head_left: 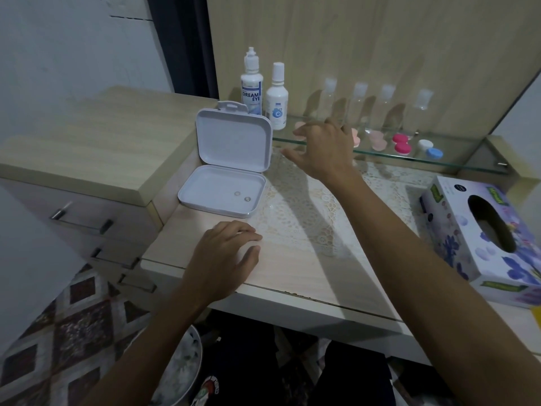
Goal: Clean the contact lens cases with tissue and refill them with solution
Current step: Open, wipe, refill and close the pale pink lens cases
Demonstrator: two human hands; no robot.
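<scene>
Solution bottles (pixel 263 92) behind open box (pixel 227 168), lens cases (pixel 401 145) on shelf (pixel 439 164) to their right.

A: How many bottles are there?
B: Two white solution bottles (pixel 251 83) (pixel 277 98) and four clear bottles (pixel 329 96) (pixel 358 105) (pixel 386 108) (pixel 423 112).
A: And lens cases?
B: Four can be seen on the glass shelf (pixel 456 164): two pale pink (pixel 354 137) (pixel 378 141), one deep pink (pixel 401 144), one white and blue (pixel 429 149).
A: Anything else?
B: One open white box (pixel 231 159) holding two small round lenses (pixel 236 194) (pixel 247 198), one tissue box (pixel 483 235), and two hands (pixel 225 259) (pixel 325 148).
</scene>
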